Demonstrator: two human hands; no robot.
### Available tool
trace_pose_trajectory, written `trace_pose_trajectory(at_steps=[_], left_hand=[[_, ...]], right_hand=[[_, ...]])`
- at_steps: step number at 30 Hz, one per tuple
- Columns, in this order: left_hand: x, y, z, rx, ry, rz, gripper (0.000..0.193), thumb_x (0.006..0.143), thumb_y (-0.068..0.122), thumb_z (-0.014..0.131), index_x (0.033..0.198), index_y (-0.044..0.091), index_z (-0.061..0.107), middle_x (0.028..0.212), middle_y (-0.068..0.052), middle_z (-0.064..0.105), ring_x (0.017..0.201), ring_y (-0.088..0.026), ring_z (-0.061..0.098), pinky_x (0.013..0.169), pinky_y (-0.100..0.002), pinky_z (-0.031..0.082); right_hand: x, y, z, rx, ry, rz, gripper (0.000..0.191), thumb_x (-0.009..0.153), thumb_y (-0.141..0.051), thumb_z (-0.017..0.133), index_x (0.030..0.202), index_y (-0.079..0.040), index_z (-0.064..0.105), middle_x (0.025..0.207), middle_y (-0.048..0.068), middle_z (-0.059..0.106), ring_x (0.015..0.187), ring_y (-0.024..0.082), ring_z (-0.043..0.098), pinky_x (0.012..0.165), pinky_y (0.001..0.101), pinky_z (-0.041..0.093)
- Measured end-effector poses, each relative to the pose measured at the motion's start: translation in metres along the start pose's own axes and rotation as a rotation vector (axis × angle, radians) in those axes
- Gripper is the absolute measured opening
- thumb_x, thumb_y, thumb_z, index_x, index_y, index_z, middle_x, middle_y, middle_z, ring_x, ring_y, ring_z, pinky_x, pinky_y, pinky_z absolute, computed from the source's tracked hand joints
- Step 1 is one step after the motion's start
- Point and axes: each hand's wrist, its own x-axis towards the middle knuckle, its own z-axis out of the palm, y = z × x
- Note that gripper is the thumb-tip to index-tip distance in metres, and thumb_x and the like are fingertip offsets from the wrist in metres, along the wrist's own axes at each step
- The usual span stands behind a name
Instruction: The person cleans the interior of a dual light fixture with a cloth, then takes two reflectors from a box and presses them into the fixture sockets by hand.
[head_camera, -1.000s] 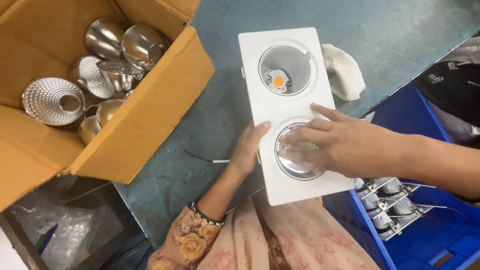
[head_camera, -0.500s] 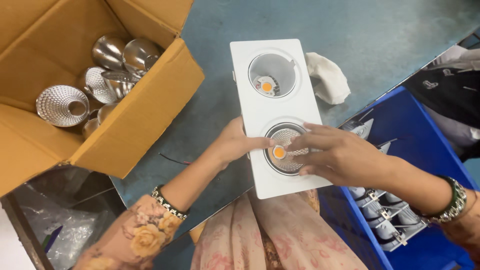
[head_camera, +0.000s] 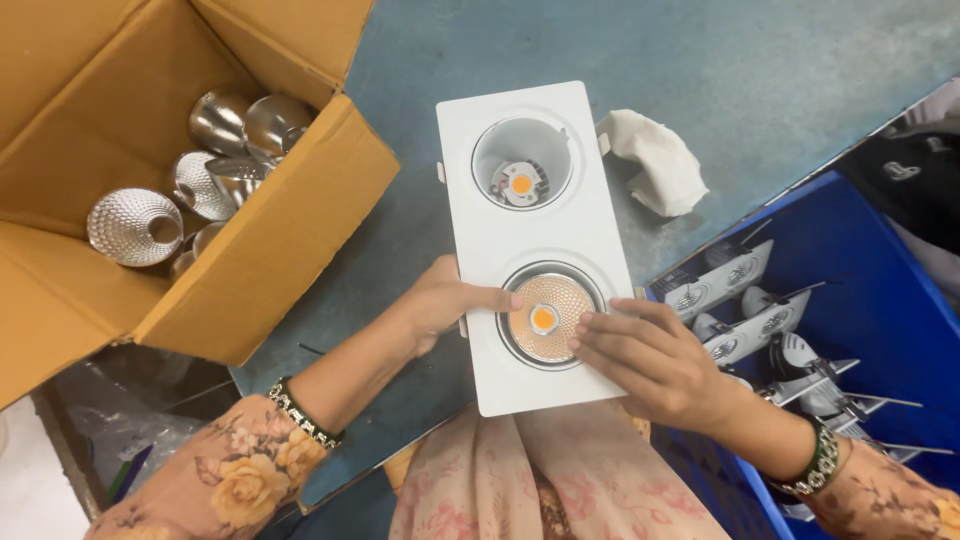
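Above a blue-grey floor (head_camera: 740, 90), both hands (head_camera: 445, 305) (head_camera: 650, 360) steady a white twin-light fixture (head_camera: 530, 240).

White rectangular lamp housing (head_camera: 535, 250) mid-frame with orange-yellow centres, faceted silver reflector (head_camera: 545, 318) in its lower opening, shiny silver dimpled reflectors (head_camera: 135, 226) in tan cardboard box (head_camera: 270, 250) upper left, white cloth (head_camera: 655, 160) on blue-grey table (head_camera: 720, 60), blue crate (head_camera: 860, 290) lower right, floral peach sleeves (head_camera: 240, 480).

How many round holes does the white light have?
2. The white light fixture has one round hole at its far end, without a reflector, and one at its near end with a shiny reflector, between the left hand and right hand.
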Motion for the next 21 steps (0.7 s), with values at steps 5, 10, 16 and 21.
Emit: trace_pose_trajectory(at_steps=[5,10,16,21], left_hand=[[-0.004,-0.009,0.005,-0.015,0.088,0.060,0.040,0.072,0.008,0.082,0.109,-0.007,0.074,0.102,-0.014,0.079,0.087,-0.018,0.076,0.078,-0.032,0.061],[-0.005,-0.014,0.008,-0.041,0.101,0.091,0.038,0.073,0.007,0.082,0.107,-0.008,0.074,0.100,-0.014,0.079,0.085,-0.018,0.075,0.077,-0.032,0.060],[-0.007,-0.014,0.007,-0.020,0.087,0.134,0.037,0.073,0.008,0.083,0.106,-0.007,0.075,0.100,-0.013,0.079,0.086,-0.017,0.075,0.077,-0.030,0.060],[-0.006,-0.015,0.008,-0.038,0.080,0.128,0.037,0.072,0.007,0.084,0.106,-0.006,0.075,0.099,-0.014,0.079,0.085,-0.017,0.075,0.076,-0.031,0.060]], right_hand=[[0.007,0.000,-0.006,0.020,-0.045,-0.037,0.048,0.068,-0.012,0.063,0.112,0.005,0.071,0.112,0.014,0.068,0.113,0.030,0.066,0.101,0.0476,0.052],[0.011,-0.005,-0.012,0.029,-0.093,0.005,0.052,0.065,-0.012,0.062,0.112,0.006,0.071,0.114,0.015,0.068,0.113,0.031,0.066,0.101,0.0485,0.052],[0.014,-0.005,-0.012,0.006,-0.093,-0.037,0.051,0.064,-0.009,0.062,0.111,0.005,0.071,0.111,0.013,0.068,0.111,0.030,0.067,0.099,0.0464,0.054],[0.015,-0.002,-0.014,0.022,-0.079,-0.071,0.047,0.064,-0.009,0.064,0.108,0.007,0.072,0.107,0.014,0.069,0.108,0.031,0.068,0.096,0.0453,0.055]])
